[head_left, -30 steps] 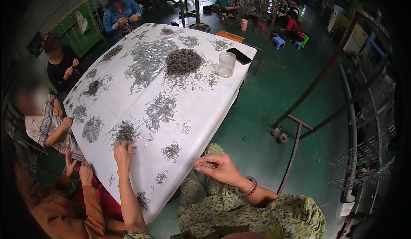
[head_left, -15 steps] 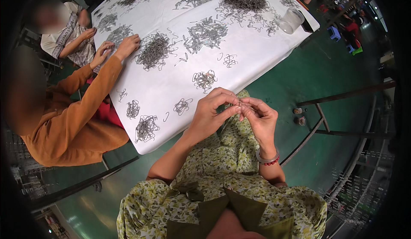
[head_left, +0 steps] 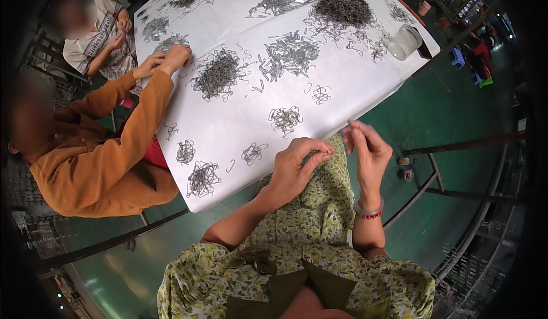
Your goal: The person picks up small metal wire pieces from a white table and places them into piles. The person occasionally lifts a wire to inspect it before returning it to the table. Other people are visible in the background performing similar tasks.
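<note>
Left hand point(head_left: 292, 167) was over the lap, just off the near edge of the bench point(head_left: 228, 129), thumb and index pinched closed at the tips; whatever sat in the pinch was too small to make out. Right hand point(head_left: 374, 158) was raised just beside it, not touching, fingers half curled and tips apart, nothing visible in it; gray bangle and red bead bracelet point(head_left: 372, 215) on that wrist. Wire hooks lay on the white bench cover in separate clusters. Nearest the left hand: a mid-size cluster point(head_left: 285, 120) just beyond the fingers and a small cluster point(head_left: 252, 154) to its left, with one single hook point(head_left: 230, 165) beside that. A tangled dark bunch point(head_left: 203, 179) sat by the near left corner. Farther in: a bigger dark pile point(head_left: 218, 74), a pile of clear strips point(head_left: 289, 55) to its right, and the largest dark heap point(head_left: 343, 6) toward the far side, loose hooks scattered around it. Clear jar point(head_left: 405, 42) stood near the right edge, touching or just beside a dark flat object point(head_left: 424, 50). Co-worker in a brown jacket point(head_left: 108, 159) sat on the left, both hands together at the bench edge, grip unclear; another in a light top point(head_left: 105, 39) sat beyond.
</note>
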Motion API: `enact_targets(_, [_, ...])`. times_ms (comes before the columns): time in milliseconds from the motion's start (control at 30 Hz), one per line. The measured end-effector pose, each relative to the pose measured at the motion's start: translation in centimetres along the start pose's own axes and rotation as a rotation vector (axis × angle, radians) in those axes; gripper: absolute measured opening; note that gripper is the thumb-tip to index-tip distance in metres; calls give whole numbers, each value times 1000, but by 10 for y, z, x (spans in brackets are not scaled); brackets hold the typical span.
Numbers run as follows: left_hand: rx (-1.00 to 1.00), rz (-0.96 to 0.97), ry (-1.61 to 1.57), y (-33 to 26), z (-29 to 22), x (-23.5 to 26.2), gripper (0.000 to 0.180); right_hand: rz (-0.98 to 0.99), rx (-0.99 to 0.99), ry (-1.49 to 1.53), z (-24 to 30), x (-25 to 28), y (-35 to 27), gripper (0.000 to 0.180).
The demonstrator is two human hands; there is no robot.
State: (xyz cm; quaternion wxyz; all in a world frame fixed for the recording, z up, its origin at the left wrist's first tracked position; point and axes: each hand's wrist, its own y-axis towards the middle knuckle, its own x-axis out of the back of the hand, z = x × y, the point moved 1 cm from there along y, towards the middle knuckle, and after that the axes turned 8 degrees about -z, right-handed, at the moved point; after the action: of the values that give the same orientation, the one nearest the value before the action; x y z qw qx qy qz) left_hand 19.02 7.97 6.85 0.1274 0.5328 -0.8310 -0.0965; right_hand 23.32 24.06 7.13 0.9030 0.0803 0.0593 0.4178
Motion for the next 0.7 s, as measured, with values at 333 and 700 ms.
enact_targets(333, [-48, 45, 10, -4, 6, 6, 12, 333, 421, -770, -135, -108, 150, 11])
enact_targets(700, [-83, 61, 65, 0, 16, 16, 9, 278, 271, -486, -98, -92, 124, 11])
